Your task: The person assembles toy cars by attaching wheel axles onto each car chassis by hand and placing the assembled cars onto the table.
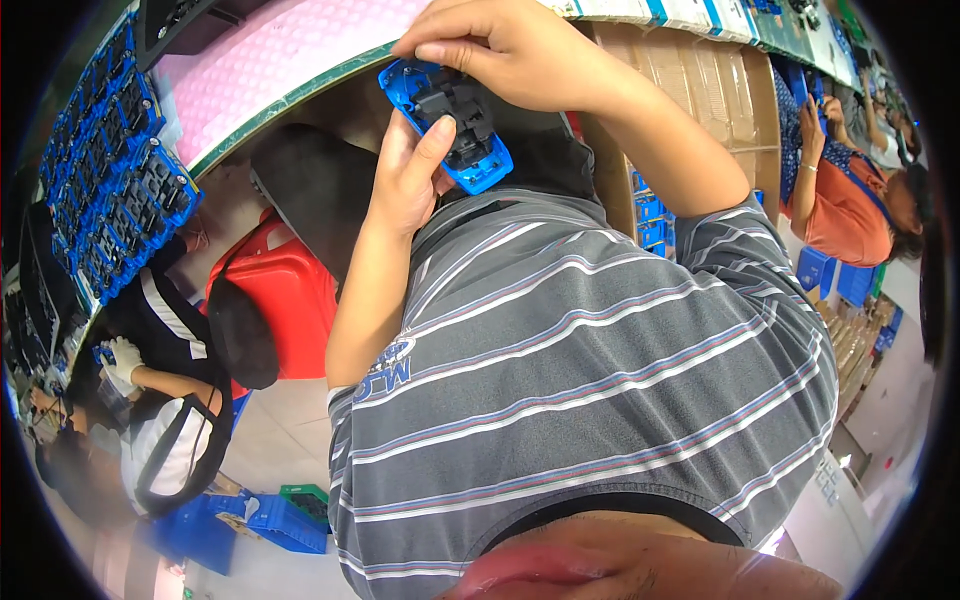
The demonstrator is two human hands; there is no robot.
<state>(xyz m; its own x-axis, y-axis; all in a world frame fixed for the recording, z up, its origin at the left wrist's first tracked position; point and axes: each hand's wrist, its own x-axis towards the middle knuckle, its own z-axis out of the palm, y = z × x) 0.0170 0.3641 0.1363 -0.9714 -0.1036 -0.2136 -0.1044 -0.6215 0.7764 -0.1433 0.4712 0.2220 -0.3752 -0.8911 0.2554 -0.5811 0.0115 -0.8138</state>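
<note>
— What are the hands doing?
— Both grip the blue plastic part (pixel 455 125) at the worktop's (pixel 290 95) near edge — left hand (pixel 410 175) cradling beneath, right hand (pixel 500 50) pinching the top.
— And the black piece?
— Seated inside it, probably; hard to tell.

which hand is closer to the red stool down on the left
Left. The left hand grips the blue and black part from below, just right of and above the red stool. The right hand holds the part's top, farther up and away.
</note>
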